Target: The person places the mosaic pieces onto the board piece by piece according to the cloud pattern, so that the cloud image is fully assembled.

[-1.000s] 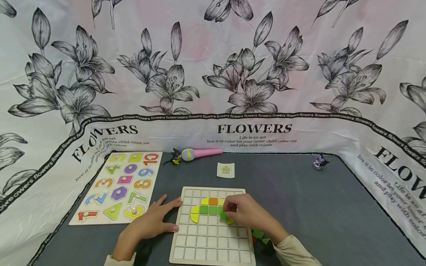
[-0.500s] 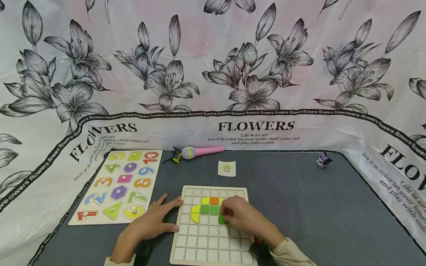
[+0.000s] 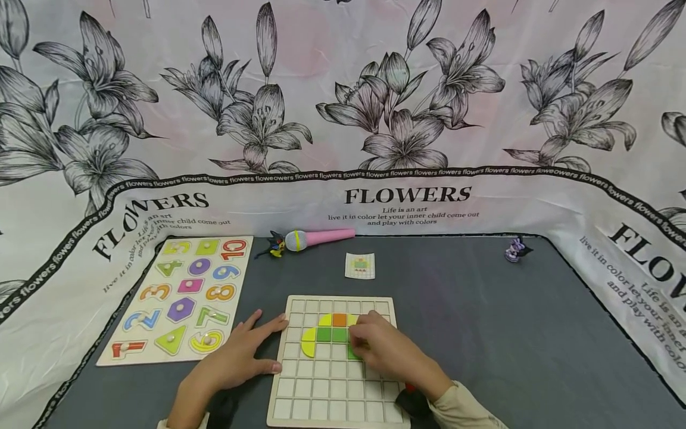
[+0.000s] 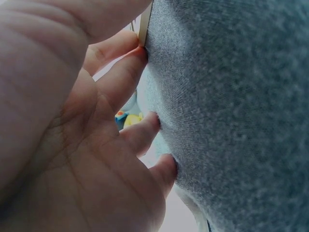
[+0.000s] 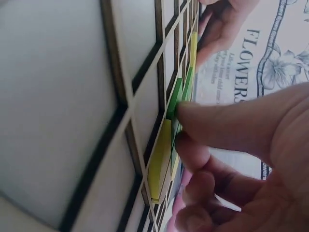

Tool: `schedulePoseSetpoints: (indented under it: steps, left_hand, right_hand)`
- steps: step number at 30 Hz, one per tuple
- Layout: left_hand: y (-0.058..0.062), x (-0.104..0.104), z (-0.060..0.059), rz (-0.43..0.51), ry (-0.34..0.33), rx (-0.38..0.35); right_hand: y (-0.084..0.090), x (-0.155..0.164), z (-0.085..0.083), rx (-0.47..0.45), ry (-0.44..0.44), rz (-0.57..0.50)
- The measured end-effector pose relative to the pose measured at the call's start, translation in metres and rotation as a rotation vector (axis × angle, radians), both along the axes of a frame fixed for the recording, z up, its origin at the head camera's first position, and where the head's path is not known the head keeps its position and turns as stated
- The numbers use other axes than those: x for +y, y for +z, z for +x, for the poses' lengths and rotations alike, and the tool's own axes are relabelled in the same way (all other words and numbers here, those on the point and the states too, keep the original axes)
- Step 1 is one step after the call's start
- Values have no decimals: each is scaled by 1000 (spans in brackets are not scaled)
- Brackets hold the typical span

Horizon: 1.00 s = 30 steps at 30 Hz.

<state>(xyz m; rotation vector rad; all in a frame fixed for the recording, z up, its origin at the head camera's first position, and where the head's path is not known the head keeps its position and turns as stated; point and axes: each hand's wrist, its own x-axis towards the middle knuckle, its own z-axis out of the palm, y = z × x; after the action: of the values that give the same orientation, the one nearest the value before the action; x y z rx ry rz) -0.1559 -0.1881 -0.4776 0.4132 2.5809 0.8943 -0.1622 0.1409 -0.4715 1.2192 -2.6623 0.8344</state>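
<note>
Head view: right hand (image 3: 387, 353) pinches a green tile (image 3: 352, 352) in its grip, seating it in the grid board (image 3: 332, 381) beside the coloured tiles (image 3: 331, 328). Left hand (image 3: 238, 356), fingers flat, steadies the board's edge on the tabletop (image 3: 482, 322). Next likely: pressing it flush, then letting go.

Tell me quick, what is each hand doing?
Left hand: open, fingers flat beside the wooden grid board.
Right hand: fingertips on a green square tile; whether it pinches it cannot be told.
</note>
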Motion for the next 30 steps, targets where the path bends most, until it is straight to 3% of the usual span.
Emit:
schedulePoseSetpoints:
  steps: [4,7,14,19,24,30]
  left_hand:
    - [2,2,0,-8,8,-8]
    - [4,3,1,-1,-1,-5]
    - [-1,3,1,17,-24,-4]
    - [-1,0,2,9,-5,6]
    - [-11,-3,-1,24,-11,10]
    - [-22,-9,-7,40,-25,37]
  right_hand:
    - [7,5,-4,-118,7,-18]
    - [21,16,-5,-230,-42,-44]
    - [41,55,0,-280,-125,-149]
    - [37,79,6,-324,-108,-118]
    - [27,97,16,-422,-88,-77]
    - [10,112,22,-395,11,-86]
